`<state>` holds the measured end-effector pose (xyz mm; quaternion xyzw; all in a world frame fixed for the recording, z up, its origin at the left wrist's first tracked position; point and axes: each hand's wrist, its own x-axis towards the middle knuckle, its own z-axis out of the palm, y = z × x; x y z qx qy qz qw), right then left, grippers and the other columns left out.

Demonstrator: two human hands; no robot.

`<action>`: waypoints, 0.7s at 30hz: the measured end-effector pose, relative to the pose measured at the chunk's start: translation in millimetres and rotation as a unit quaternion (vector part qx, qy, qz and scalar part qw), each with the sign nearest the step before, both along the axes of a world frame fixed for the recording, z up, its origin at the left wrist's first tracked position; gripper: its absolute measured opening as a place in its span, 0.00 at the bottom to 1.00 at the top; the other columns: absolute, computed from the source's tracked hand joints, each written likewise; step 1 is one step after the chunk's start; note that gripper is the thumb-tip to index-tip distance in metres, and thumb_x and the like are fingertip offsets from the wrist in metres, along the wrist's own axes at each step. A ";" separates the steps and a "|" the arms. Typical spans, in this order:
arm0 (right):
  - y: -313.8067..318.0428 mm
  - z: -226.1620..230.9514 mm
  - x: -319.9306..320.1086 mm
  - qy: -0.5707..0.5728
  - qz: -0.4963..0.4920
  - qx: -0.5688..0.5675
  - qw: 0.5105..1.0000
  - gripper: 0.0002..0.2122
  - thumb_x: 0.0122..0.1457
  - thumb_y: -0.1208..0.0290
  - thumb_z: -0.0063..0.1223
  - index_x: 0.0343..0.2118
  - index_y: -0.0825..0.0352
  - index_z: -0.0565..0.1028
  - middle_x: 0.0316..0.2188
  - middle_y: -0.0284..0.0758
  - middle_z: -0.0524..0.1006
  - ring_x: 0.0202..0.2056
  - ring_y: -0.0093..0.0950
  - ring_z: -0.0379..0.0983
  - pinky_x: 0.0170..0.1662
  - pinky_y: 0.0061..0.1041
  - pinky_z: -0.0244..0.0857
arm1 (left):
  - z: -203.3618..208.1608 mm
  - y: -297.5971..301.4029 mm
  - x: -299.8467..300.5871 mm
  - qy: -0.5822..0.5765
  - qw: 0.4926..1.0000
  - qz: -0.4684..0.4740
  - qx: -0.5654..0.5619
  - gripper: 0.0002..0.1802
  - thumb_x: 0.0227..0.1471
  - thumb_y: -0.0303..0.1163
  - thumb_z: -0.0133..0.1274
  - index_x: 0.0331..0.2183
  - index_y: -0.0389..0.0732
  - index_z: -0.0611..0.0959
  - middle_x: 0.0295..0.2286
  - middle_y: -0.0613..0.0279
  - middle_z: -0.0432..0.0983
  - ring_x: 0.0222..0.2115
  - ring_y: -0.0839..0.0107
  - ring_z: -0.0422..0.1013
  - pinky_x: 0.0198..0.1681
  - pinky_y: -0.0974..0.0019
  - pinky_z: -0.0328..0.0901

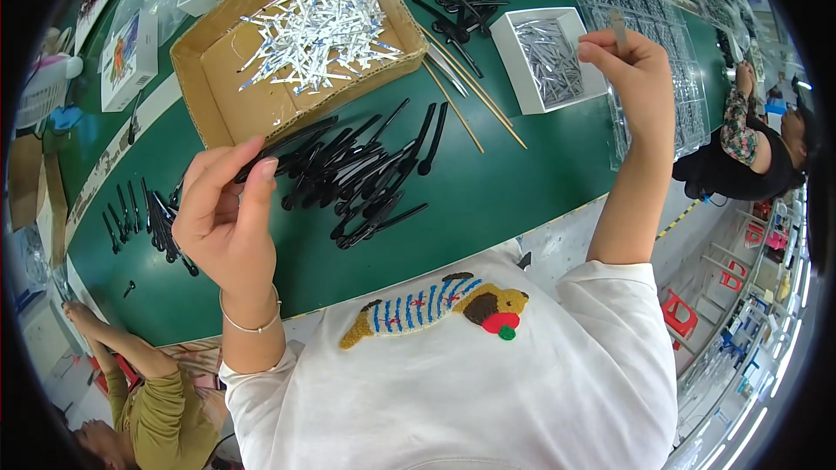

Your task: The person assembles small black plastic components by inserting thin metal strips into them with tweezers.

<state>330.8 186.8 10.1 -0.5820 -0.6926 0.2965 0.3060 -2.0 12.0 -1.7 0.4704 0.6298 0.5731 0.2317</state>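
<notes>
My left hand (228, 218), at the left of the green table, pinches a slim black piece (300, 135) between thumb and forefinger. The piece is long, and its kind is not plain. Just beyond it lies a loose pile of similar black pieces (383, 178) with rounded ends. On the right, my right hand (640, 65) is raised with thumb and fingers together, and a short grey flat strip (618, 30) stands up from them. Below and left of this hand, a white box (525, 91) holds many thin silvery strips (549, 59).
A cardboard tray (205, 91) with white paper strips (322, 30) stands at the far left. Thin wooden sticks (479, 91) and more black pieces (466, 9) lie beyond the pile. Clear plastic trays (640, 17) are at the far right. Other people sit at lower left (165, 409) and right (749, 148).
</notes>
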 end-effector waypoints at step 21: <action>-91.6 8.0 -176.8 0.520 0.171 -0.243 0.801 0.06 0.49 0.84 0.56 0.28 0.68 0.71 0.34 0.34 0.73 0.20 0.12 0.58 0.23 0.12 0.50 | -3.3 -2.1 5.5 -0.135 0.978 -0.102 0.122 0.11 0.47 0.11 0.51 0.36 0.27 0.76 0.36 0.50 0.74 0.38 0.60 0.74 0.42 0.57 0.73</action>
